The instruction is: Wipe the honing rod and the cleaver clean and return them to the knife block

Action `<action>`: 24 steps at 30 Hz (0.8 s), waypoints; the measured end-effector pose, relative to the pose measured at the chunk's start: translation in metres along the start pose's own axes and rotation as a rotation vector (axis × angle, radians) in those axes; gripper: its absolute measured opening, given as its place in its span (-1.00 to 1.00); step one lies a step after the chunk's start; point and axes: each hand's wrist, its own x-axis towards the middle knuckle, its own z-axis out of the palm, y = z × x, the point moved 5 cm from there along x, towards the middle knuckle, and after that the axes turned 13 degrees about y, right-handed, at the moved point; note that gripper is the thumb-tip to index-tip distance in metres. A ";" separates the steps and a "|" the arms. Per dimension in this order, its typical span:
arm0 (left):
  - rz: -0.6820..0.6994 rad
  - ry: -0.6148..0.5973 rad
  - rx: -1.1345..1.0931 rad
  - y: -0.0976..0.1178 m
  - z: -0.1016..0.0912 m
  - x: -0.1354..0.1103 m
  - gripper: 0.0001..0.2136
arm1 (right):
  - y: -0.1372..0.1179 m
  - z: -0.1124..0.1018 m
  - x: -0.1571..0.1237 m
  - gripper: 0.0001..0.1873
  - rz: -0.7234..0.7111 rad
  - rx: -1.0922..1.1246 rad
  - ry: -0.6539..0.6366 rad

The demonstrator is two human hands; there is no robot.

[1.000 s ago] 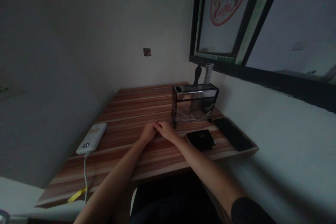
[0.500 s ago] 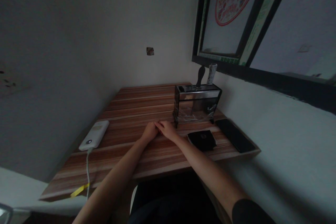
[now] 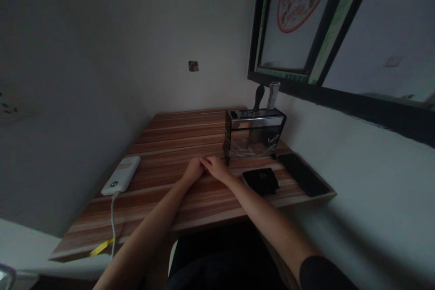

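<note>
My left hand [image 3: 194, 170] and my right hand [image 3: 215, 166] rest together on the wood-grain table [image 3: 183, 133], touching each other. Both are closed, with the fingers curled inward, and their undersides are hidden. Whether anything lies between them I cannot make out. Just beyond my right hand stands a knife block [image 3: 255, 133] with clear and dark sides; a black handle [image 3: 258, 97] and a wrapped handle [image 3: 273, 95] stick up from it. A small black folded item, perhaps a pouch [image 3: 261, 180], lies beside my right forearm.
At the left lies a white power bank [image 3: 121, 176] with a white cable [image 3: 113, 217] running over the table's front edge, where yellow tape [image 3: 102, 247] sticks. A black phone [image 3: 302, 174] lies at the right edge. A dark-framed window [image 3: 292, 22] is above.
The hands stay clasped in the same place. Only a very slight shift of the camera shows.
</note>
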 end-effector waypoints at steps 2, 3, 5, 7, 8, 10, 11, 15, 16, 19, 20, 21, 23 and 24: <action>-0.002 -0.007 0.006 -0.001 0.001 0.000 -0.88 | -0.001 0.000 0.000 -0.45 0.000 0.000 0.000; -0.003 -0.009 0.009 -0.002 0.001 0.000 -0.87 | -0.001 -0.001 0.000 -0.45 -0.001 0.001 0.000; -0.004 -0.014 0.014 -0.003 0.001 0.000 -0.85 | -0.002 -0.001 0.000 -0.45 0.000 0.002 -0.002; -0.003 -0.020 0.015 -0.004 0.001 0.000 -0.83 | -0.002 -0.001 0.000 -0.45 0.001 0.000 -0.002; -0.003 -0.024 0.015 -0.004 0.002 0.000 -0.83 | -0.002 -0.002 0.000 -0.46 0.000 -0.002 -0.002; -0.004 -0.032 0.016 -0.004 0.002 0.000 -0.82 | -0.002 -0.002 0.000 -0.46 -0.003 -0.005 -0.003; -0.006 -0.036 0.017 -0.003 0.002 0.000 -0.81 | -0.002 -0.002 0.000 -0.46 -0.004 -0.006 -0.004; -0.013 -0.042 0.012 -0.002 0.001 0.000 -0.80 | -0.002 -0.002 -0.001 -0.44 -0.001 -0.013 -0.008; -0.012 -0.041 0.009 -0.001 0.000 0.000 -0.81 | -0.002 -0.002 -0.001 -0.43 0.001 -0.014 -0.008; -0.005 -0.030 0.001 0.003 -0.002 -0.001 -0.90 | -0.002 -0.002 -0.001 -0.42 0.006 -0.012 -0.011; -0.003 -0.024 -0.001 0.005 -0.003 -0.002 -0.87 | -0.002 -0.002 -0.001 -0.41 0.006 -0.011 -0.011; -0.001 -0.016 -0.002 0.006 -0.004 -0.002 -0.81 | -0.001 -0.002 -0.001 -0.41 0.005 -0.008 -0.011; 0.001 -0.004 -0.002 0.008 -0.006 -0.003 -0.73 | -0.001 -0.001 -0.001 -0.40 0.003 -0.004 -0.012; 0.002 -0.001 0.000 0.009 -0.006 -0.003 -0.71 | -0.001 -0.001 -0.001 -0.40 0.002 -0.003 -0.011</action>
